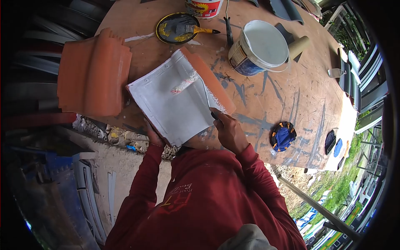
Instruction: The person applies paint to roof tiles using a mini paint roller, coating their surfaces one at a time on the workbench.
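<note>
My right hand (231,131) is closed around the dark handle of a small paint roller (185,83). Its fuzzy, white-and-red-flecked sleeve rests on a roof tile (166,102) coated mostly in white. Along the tile's right side runs a strip of bare orange clay. My left hand (154,135) grips the tile's near left edge, its fingers partly hidden by the tile. Left of this tile sits an unpainted orange roof tile (93,75). Beyond, to the right, stands an open bucket (243,56) with white paint inside.
A black lid (166,37) smeared with yellow and grey carries a paintbrush (202,30). Behind it stands a red-and-white bucket (203,8). On the paint-streaked wooden table (258,104) lie a blue-and-orange cap (283,136) and a clear cup (334,73). Dark tiles (287,10) lie at the far edge.
</note>
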Action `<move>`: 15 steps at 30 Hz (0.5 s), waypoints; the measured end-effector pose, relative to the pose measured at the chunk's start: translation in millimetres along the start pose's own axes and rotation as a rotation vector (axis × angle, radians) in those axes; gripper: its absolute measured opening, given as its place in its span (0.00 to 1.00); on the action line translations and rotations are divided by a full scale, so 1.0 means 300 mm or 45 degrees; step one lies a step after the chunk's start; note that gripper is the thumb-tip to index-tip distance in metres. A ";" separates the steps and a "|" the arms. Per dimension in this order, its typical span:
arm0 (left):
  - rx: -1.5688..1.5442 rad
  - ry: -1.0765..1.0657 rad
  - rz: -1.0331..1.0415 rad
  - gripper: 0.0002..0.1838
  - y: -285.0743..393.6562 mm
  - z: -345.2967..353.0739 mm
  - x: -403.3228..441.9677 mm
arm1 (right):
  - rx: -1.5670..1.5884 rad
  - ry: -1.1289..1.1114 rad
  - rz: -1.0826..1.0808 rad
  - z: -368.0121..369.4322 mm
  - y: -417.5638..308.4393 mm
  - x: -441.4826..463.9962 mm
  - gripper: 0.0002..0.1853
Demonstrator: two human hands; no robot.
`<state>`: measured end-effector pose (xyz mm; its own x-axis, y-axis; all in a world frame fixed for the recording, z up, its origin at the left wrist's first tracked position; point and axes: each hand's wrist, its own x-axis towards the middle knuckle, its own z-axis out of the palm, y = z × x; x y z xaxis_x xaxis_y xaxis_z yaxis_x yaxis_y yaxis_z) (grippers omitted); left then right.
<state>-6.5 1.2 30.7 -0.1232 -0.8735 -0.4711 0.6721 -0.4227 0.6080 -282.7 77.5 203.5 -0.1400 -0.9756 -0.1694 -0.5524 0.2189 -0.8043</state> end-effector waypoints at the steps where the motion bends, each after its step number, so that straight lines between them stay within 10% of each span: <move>1: -0.023 0.016 -0.025 0.38 0.001 0.010 0.000 | -0.010 -0.010 0.023 -0.008 -0.006 -0.005 0.23; 15: -0.097 0.009 -0.033 0.38 -0.011 -0.033 0.023 | -0.141 0.030 0.288 -0.217 0.034 -0.465 0.21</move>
<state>-2.2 -1.0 19.1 -0.1364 -0.8608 -0.4904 0.7225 -0.4251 0.5452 -322.3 217.1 255.9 -0.2884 -0.9011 -0.3238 -0.5912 0.4336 -0.6800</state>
